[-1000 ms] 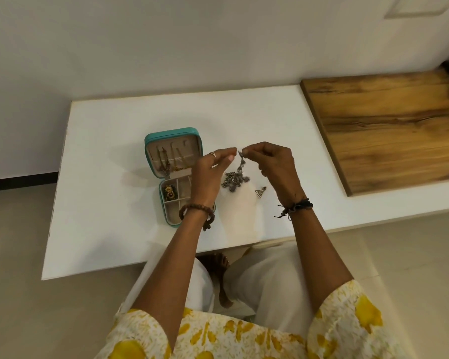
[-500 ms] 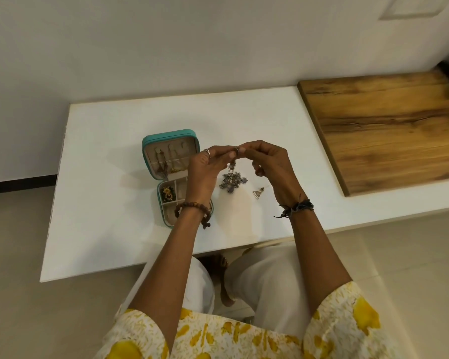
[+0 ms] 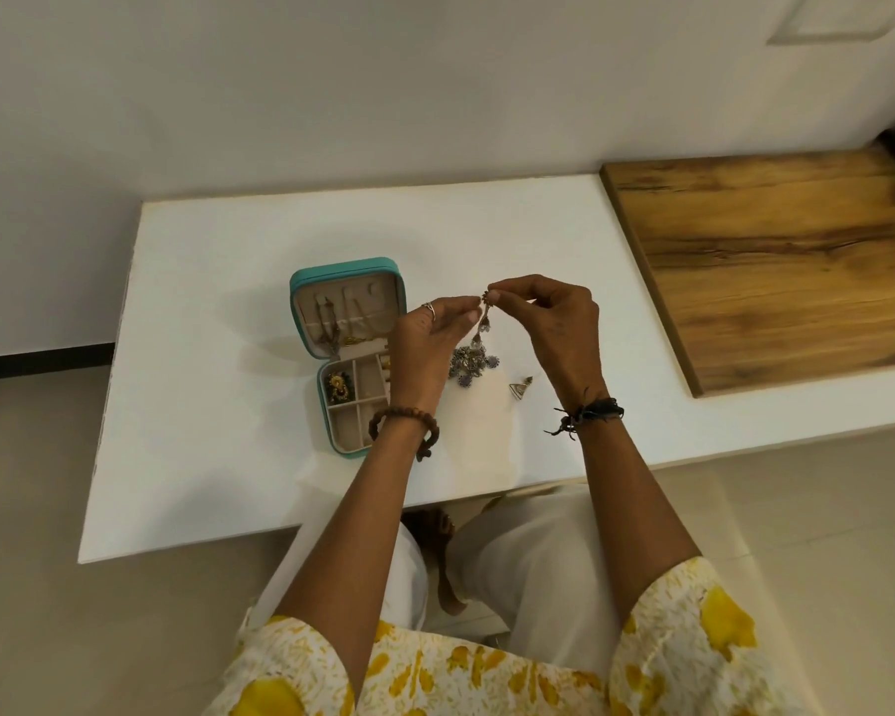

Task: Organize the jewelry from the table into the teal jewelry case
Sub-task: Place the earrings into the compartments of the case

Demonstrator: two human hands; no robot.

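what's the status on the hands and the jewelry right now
Left hand and right hand both pinching top of silver dangling piece, held above table. Teal jewelry case open, left of hands. Small triangular piece loose on table. Path unobstructed.

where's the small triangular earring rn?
Head view: the triangular earring lies loose on the white table, just right of the silver jewelry cluster and below the right hand, untouched.
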